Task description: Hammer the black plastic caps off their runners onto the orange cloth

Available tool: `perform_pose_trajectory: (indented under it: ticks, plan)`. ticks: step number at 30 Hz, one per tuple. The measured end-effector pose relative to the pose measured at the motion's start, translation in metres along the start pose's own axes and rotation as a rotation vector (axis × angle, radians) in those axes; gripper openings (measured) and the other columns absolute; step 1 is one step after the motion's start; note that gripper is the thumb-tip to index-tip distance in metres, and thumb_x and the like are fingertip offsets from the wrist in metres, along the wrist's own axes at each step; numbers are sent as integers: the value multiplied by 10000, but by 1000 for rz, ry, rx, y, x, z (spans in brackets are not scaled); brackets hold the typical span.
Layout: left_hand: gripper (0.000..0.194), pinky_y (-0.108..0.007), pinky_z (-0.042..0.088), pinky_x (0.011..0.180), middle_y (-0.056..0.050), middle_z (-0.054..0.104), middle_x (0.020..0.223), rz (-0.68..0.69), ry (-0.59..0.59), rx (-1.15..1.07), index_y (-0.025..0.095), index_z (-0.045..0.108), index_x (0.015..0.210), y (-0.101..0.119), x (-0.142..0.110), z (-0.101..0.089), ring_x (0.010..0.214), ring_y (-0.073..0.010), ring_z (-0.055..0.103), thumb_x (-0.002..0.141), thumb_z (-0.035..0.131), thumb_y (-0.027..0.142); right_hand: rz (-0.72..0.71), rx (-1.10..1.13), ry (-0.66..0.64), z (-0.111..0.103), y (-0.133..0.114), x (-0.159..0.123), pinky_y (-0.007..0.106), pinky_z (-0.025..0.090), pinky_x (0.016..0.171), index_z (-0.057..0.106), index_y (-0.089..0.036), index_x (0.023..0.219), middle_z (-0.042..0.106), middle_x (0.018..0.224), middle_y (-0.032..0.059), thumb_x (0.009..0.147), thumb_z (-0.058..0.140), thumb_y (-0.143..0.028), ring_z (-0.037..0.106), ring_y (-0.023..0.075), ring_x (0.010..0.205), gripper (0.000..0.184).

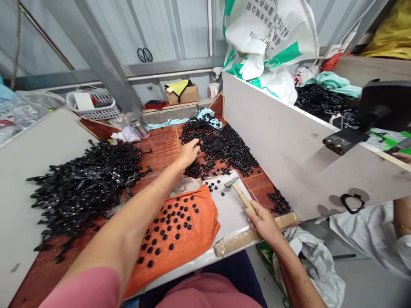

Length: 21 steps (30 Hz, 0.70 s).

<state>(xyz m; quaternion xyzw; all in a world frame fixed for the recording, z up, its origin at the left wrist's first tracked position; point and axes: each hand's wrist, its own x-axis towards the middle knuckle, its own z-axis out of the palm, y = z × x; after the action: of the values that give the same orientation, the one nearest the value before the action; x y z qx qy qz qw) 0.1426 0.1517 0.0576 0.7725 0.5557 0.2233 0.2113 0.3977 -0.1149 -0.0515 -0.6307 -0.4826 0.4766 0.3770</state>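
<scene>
My left hand point(190, 152) reaches to the edge of a heap of small black parts point(231, 145). Its fingers are curled together, and what they pinch, if anything, is too small to make out. In my right hand point(261, 219) is a hammer point(243, 196), gripped by its wooden handle with the head over a pale board point(226, 214). A few loose black pieces point(222, 194) lie on that board near the hammer head. To its left, an orange cloth point(195, 231) carries many round black pieces point(171, 247), spaced apart.
A larger pile of black strip-like parts point(86, 188) covers the left of the table. Grey partition boards point(269, 132) stand on both sides. At the back are a white basket point(93, 105), a cardboard box point(188, 95) and a mug point(213, 90). Another person's sleeve point(369, 235) shows at right.
</scene>
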Motion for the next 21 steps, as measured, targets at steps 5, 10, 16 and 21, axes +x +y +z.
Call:
perform_pose_trajectory:
  ticks: [5,10,16,21]
  plan:
    - [436,-175,248,429,-25,658,810,-163,-201,-935,189,605,1317,1,-75,-54,517,-82,454,918,591,366,-7,49,28,0,-7,0,226,368,433,623,-213,983,520,606,-75,837,626,-579,490,120,460,394]
    - [428,-179,287,468,13,558,685,-241,-168,-931,156,681,1087,-23,-193,-95,551,-84,430,885,679,533,-15,49,54,-5,-6,4,219,361,408,636,-196,976,529,589,-70,766,692,-636,480,111,436,491]
    - [341,-222,432,606,16,632,698,-253,10,-360,200,702,1073,-70,-319,-109,621,-134,576,947,543,474,-79,112,163,4,-19,-5,190,364,393,584,-212,873,557,614,-57,721,798,-599,464,83,435,467]
    - [348,-251,458,757,-21,780,1010,-199,-44,-15,249,720,1067,-87,-381,-95,865,-186,704,996,430,427,-112,172,17,30,-56,-51,255,513,475,514,-269,1067,629,716,-50,794,806,-561,569,133,488,495]
